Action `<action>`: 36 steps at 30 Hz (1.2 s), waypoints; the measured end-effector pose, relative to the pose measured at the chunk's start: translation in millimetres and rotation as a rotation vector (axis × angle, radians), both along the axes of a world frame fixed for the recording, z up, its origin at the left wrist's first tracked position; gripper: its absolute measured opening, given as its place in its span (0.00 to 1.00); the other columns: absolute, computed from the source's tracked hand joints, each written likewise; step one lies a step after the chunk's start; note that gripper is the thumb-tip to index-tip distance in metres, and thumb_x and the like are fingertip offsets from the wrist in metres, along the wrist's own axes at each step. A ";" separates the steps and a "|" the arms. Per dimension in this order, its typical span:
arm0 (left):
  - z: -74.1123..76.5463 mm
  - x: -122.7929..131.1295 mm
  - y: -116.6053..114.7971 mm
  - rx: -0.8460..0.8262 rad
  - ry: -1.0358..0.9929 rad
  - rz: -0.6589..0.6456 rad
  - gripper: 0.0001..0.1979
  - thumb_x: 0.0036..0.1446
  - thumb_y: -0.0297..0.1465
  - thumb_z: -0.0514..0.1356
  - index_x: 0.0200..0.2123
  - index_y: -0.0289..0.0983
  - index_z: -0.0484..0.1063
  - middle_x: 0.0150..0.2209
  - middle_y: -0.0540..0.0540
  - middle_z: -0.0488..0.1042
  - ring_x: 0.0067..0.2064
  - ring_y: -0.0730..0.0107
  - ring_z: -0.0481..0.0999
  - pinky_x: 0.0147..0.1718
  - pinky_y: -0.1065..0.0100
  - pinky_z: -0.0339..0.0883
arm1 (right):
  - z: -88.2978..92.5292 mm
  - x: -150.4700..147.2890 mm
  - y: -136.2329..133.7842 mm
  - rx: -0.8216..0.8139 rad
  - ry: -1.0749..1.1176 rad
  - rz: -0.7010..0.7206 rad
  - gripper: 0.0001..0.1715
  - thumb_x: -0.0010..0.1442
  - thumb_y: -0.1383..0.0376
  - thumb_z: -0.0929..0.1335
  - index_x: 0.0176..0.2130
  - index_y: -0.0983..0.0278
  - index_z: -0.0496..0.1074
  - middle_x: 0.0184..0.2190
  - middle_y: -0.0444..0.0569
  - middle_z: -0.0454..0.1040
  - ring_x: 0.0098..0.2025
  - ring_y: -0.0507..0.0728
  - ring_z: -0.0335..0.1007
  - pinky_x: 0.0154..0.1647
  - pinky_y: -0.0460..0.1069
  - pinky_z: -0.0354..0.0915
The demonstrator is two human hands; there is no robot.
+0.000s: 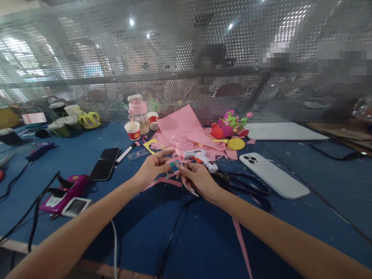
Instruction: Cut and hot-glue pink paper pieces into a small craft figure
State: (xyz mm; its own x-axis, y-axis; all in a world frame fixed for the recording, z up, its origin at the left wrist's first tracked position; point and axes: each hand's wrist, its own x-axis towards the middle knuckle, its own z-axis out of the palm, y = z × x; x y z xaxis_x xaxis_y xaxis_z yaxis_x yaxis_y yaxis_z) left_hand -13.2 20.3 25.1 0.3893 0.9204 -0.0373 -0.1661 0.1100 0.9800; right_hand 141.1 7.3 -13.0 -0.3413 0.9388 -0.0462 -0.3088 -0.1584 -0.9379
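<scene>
My left hand (pixel 154 168) and my right hand (pixel 202 179) meet over the middle of the blue table, fingers pinched together. Between their fingertips is a small teal piece (pixel 172 164), its exact kind too small to tell. Pink paper rises just behind the fingers, part of it a striped pink piece (pixel 186 145). Beyond my right hand lies a white hot glue gun (pixel 203 158) with an orange trigger. Thin pink paper strips (pixel 167 181) lie under and beside the hands. Dark-handled scissors (pixel 250 184) rest to the right of my right hand.
Pink paper sheets (pixel 183 126) and coloured cutouts (pixel 222 131) pile up behind. Paper cups (pixel 133 131) and a pink bottle (pixel 138 112) stand left of them. A black phone (pixel 104 164), a purple power strip (pixel 62 195), a white phone (pixel 273 175) and cords flank my arms. A perforated metal screen (pixel 171 66) closes the back.
</scene>
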 end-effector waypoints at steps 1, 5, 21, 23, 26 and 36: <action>-0.2 -0.1 0.1 -0.005 -0.014 -0.005 0.20 0.43 0.22 0.63 0.44 0.34 0.68 0.32 0.46 0.77 0.28 0.76 0.74 0.28 0.74 0.65 | -0.6 -0.3 0.2 -0.002 -0.002 0.001 0.23 0.41 0.51 0.71 0.19 0.67 0.65 0.08 0.38 0.64 0.06 0.44 0.52 0.04 0.38 0.47; -0.8 -0.3 0.3 -0.015 -0.024 -0.004 0.21 0.42 0.23 0.64 0.43 0.34 0.68 0.33 0.46 0.77 0.29 0.75 0.75 0.28 0.74 0.65 | -0.7 -1.0 0.6 -0.007 -0.010 0.026 0.23 0.43 0.50 0.70 0.19 0.67 0.66 0.08 0.39 0.65 0.05 0.44 0.52 0.04 0.39 0.44; -0.5 7.0 -4.2 -0.040 0.007 0.061 0.24 0.38 0.22 0.66 0.41 0.32 0.64 0.23 0.52 0.75 0.23 0.77 0.73 0.23 0.76 0.65 | 5.6 -3.2 -3.2 -0.161 0.039 0.082 0.24 0.35 0.51 0.73 0.18 0.68 0.66 0.06 0.37 0.62 0.05 0.41 0.45 0.04 0.39 0.39; -0.2 8.6 -6.2 -0.046 -0.001 0.074 0.24 0.37 0.22 0.66 0.40 0.32 0.63 0.22 0.53 0.74 0.23 0.76 0.74 0.25 0.75 0.66 | 6.1 -3.8 -3.7 -0.157 0.039 0.089 0.23 0.35 0.51 0.73 0.18 0.68 0.66 0.06 0.37 0.61 0.05 0.41 0.45 0.04 0.39 0.39; -1.0 9.2 -7.6 -0.028 0.016 0.107 0.24 0.38 0.23 0.65 0.41 0.32 0.63 0.23 0.52 0.74 0.24 0.74 0.74 0.26 0.73 0.67 | 7.6 -5.0 -4.9 -0.147 0.037 0.102 0.23 0.35 0.52 0.73 0.19 0.68 0.67 0.06 0.36 0.61 0.05 0.41 0.45 0.04 0.39 0.39; -4.2 10.0 -8.3 -0.003 0.076 0.166 0.27 0.34 0.23 0.67 0.41 0.33 0.63 0.23 0.51 0.74 0.23 0.73 0.74 0.24 0.73 0.67 | 7.4 -9.4 -7.3 -0.132 -0.015 0.075 0.25 0.35 0.49 0.72 0.19 0.68 0.66 0.07 0.37 0.62 0.05 0.42 0.46 0.04 0.39 0.40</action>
State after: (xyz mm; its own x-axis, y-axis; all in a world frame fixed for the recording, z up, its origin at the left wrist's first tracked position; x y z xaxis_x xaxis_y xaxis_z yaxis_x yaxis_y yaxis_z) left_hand -3.2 12.1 20.8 0.2275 0.9717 -0.0639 -0.1073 0.0903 0.9901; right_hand 131.7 0.0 -5.7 -0.4088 0.8960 -0.1735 -0.2775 -0.3031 -0.9116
